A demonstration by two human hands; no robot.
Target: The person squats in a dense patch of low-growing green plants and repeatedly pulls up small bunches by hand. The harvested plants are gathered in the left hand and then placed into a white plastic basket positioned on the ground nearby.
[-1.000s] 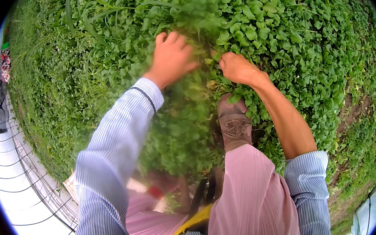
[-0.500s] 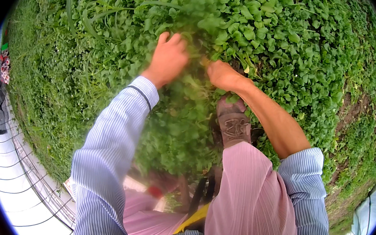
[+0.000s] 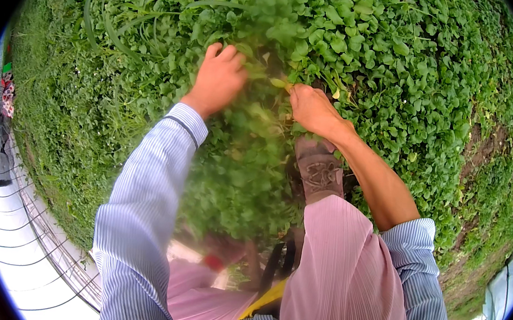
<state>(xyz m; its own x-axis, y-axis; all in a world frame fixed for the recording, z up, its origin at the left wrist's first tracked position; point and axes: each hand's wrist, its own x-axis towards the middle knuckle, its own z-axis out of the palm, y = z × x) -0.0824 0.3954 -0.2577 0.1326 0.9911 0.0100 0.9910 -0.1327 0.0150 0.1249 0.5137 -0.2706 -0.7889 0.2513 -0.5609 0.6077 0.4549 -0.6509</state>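
Observation:
Low, round-leaved green plants grow densely around both hands. My right hand pinches a small yellowish leaf between thumb and fingers, just above the shoe. My left hand is a short way to the left, back up, over the foliage. Its fingers curl down and look closed, but blur and the hand itself hide the tips and anything in them. Between the hands lie a bare patch of soil and pale stems, partly smeared in the picture.
My brown laced shoe stands among the plants below my right hand, under a pink pleated trouser leg. Long grass blades rise at upper left. Bare soil shows at right. A white sheet with dark lines borders the left.
My left hand has shifted slightly left, away from the right one. My right hand has turned and moved a little right and down, and the yellowish leaf now shows at its fingertips.

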